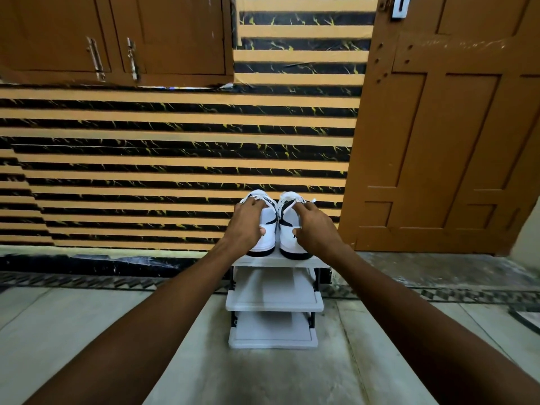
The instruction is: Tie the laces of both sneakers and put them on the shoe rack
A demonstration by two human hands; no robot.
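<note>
Two white sneakers with black trim stand side by side, heels toward me, on the top shelf of a small grey shoe rack. My left hand wraps over the left sneaker, thumb on its heel and fingers up by the laces. My right hand grips the right sneaker the same way. The laces are mostly hidden under my fingers; white loops show at the toes.
The rack has three shelves and stands on a pale tiled floor against a wall with black and orange stripes. A brown door is to the right, brown cabinets high on the left.
</note>
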